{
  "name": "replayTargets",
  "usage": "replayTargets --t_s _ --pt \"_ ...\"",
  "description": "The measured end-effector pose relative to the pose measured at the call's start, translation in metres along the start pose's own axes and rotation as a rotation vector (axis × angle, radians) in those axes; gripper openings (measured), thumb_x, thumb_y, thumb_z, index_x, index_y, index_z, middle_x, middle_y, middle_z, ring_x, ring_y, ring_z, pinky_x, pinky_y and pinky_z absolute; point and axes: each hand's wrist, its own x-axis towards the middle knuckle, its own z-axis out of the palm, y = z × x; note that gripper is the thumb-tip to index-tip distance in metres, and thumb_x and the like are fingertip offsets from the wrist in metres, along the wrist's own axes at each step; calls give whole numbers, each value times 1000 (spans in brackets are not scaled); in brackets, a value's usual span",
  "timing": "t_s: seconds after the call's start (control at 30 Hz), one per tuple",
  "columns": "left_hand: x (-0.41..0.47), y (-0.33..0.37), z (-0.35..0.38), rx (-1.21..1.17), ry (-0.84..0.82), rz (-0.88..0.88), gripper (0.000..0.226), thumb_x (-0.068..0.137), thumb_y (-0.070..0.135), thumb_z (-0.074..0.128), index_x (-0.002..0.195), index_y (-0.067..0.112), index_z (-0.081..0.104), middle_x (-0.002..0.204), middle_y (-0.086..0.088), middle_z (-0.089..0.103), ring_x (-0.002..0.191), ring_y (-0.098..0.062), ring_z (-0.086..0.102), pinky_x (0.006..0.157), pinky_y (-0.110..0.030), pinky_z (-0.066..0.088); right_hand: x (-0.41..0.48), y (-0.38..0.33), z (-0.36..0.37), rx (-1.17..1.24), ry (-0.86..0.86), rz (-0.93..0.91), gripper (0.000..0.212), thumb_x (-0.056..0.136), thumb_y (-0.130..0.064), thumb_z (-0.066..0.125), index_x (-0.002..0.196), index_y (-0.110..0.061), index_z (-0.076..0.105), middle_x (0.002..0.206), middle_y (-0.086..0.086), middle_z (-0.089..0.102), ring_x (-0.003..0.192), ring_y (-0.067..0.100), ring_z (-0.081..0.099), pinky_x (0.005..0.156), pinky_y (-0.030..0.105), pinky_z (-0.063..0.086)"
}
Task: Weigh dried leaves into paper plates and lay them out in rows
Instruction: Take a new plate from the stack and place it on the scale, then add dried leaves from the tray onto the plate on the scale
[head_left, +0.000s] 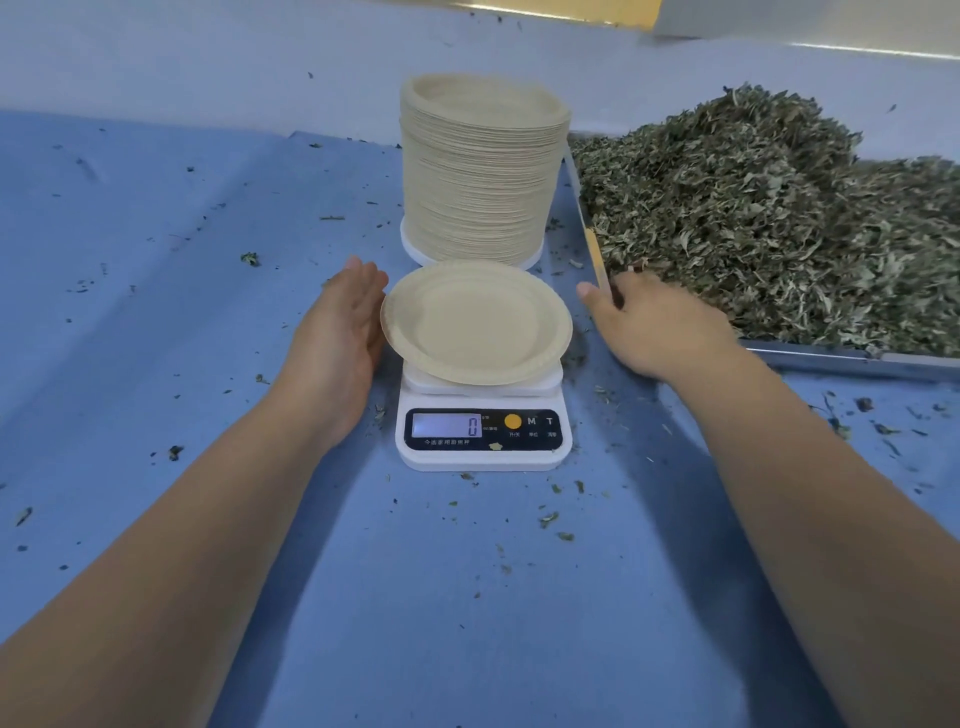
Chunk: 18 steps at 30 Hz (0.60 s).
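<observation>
An empty beige paper plate (475, 322) lies on a small white digital scale (483, 431) whose display reads 0. Behind it stands a tall stack of paper plates (480, 166). My left hand (345, 325) is open with straight fingers, palm toward the plate's left rim, close to it or just touching it. My right hand (657, 325) reaches over the near-left corner of a metal tray (831, 358) heaped with dried green leaves (769, 208). Its fingertips are among the leaves and hidden, so I cannot tell whether they hold any.
A blue cloth (182, 312) covers the table, strewn with leaf crumbs around the scale. A pale wall runs along the back. The tray's raised metal rim borders the scale area on the right.
</observation>
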Motion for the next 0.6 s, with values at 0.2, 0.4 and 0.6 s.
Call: replayTargets --t_s 0.2,0.4,0.6 --pt "-1 -1 0 0 8 -4 59 108 48 38 158 17 34 162 4 40 146 -8 40 125 -37 28 -2 5 17 -80 213 -13 66 100 -68 20 79 -17 56 71 3 55 62 25 50 58 33 34" --pt "-3 0 1 -6 24 -6 57 108 47 40 157 17 36 161 4 41 146 -9 40 125 -37 28 -3 4 9 -43 178 -64 58 102 -62 26 87 -14 53 85 7 51 86 32 52 74 43 50" --pt "-4 0 4 -6 32 -8 56 109 45 39 157 16 37 160 4 42 145 -9 42 124 -35 30 0 2 13 -108 169 -35 65 103 -62 19 81 -14 57 79 7 57 73 31 54 67 38 43"
